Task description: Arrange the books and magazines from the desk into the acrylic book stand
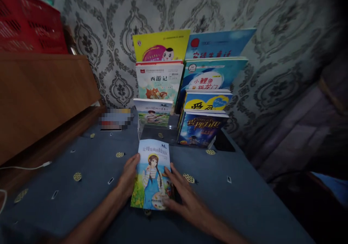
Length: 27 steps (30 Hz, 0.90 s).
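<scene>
A paperback book with a girl in blue overalls on its cover is held face up between my two hands, above the table's near middle. My left hand grips its left edge, the fingertips hidden behind it. On the other side, my right hand holds the right edge, thumb on the lower cover and fingers along the side. Just beyond stands a clear tiered book rack. Its left column holds a small paperback, a white book and a yellow book. Several blue-toned books fill the right column.
The blue-grey cloth has pineapple prints. A blurred-out item lies left of the rack, and a dark flat object lies right of it. Wooden furniture bearing a red basket borders the left; a white cable lies below.
</scene>
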Each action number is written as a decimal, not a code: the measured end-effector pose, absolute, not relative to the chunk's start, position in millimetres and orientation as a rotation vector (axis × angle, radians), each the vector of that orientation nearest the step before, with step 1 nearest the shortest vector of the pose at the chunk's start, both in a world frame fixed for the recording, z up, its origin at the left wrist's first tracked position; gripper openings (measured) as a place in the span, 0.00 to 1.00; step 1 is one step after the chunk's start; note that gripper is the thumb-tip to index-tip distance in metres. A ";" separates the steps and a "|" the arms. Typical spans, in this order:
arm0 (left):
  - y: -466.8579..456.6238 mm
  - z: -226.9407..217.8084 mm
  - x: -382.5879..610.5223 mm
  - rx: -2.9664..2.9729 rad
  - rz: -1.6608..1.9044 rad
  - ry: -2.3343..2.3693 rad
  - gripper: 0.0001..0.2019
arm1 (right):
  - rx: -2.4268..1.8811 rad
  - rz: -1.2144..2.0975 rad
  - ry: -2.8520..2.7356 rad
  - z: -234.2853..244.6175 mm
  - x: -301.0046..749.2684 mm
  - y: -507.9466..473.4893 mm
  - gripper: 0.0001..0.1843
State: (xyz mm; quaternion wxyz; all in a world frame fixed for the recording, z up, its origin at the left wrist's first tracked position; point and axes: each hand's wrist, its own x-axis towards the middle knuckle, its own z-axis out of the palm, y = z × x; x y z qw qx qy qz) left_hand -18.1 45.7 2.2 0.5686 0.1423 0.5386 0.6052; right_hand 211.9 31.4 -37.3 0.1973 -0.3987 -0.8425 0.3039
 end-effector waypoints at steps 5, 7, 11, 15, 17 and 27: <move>65.7 13.6 -18.1 0.588 1.651 1.363 0.17 | -0.994 0.839 -1.988 -35.2 182.6 62.5 0.36; 72.2 19.4 -22.1 0.806 1.729 1.397 0.20 | -0.956 0.885 -1.847 -25.7 169.5 76.4 0.38; 81.1 28.3 -33.1 1.212 1.787 1.316 0.22 | -0.836 0.952 -1.679 0.7 154.9 92.6 0.39; 85.0 19.7 -38.3 1.294 1.774 1.256 0.20 | -0.856 0.826 -1.699 9.1 153.9 89.1 0.28; 85.2 10.6 -37.8 1.293 1.739 1.249 0.20 | -0.877 0.819 -1.708 1.8 154.2 84.3 0.24; 89.8 -10.7 -35.9 1.167 1.691 1.264 0.32 | -0.866 0.987 -1.664 -42.4 155.7 79.7 0.24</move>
